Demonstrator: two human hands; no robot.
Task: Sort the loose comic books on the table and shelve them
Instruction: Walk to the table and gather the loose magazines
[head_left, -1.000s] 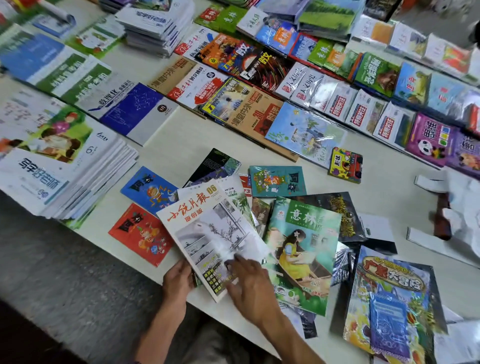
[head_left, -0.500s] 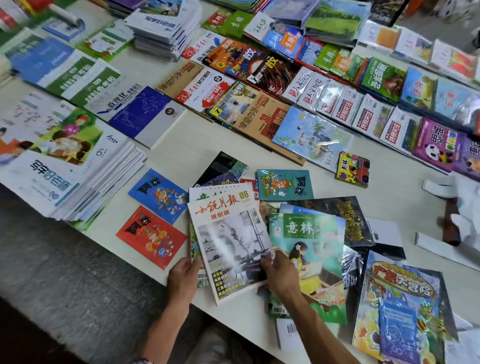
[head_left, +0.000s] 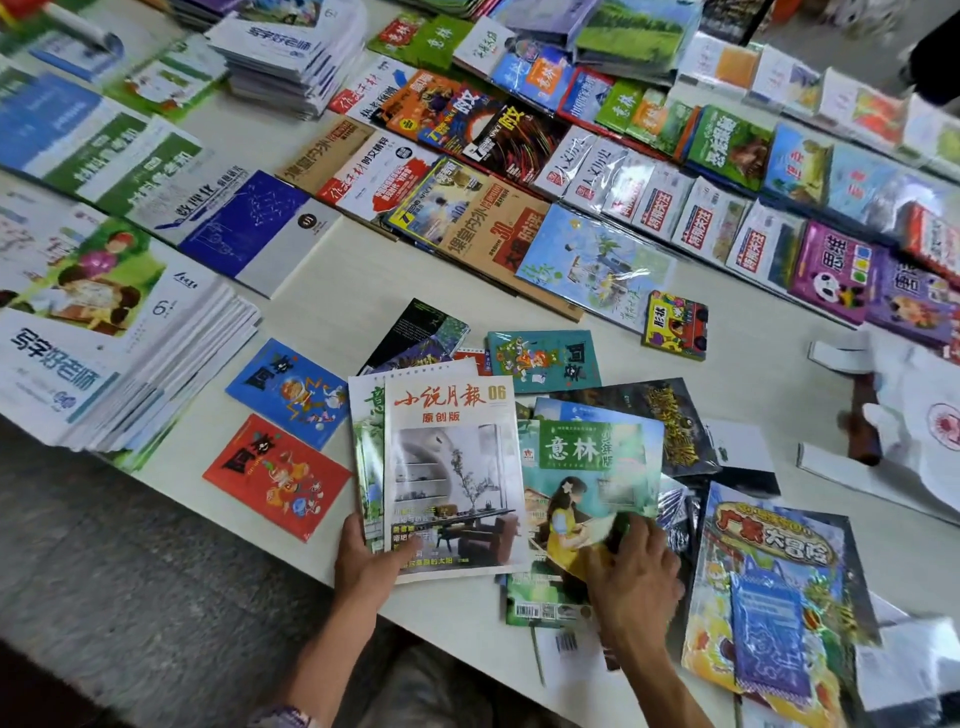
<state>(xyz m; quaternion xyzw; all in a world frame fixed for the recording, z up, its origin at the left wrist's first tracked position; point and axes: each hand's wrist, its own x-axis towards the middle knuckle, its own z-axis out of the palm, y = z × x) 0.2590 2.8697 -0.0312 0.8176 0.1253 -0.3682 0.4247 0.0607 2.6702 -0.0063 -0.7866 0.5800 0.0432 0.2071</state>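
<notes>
- White table carries rows of books along its far side; loose comics lie near.
- Left hand grips the white magazine at its near left corner.
- Right hand presses, fingers bent, on the green magazine just right.

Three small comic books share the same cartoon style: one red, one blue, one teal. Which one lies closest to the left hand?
The red comic book, nearest the table's front edge. The blue one lies behind it, the teal one farther back.
</notes>
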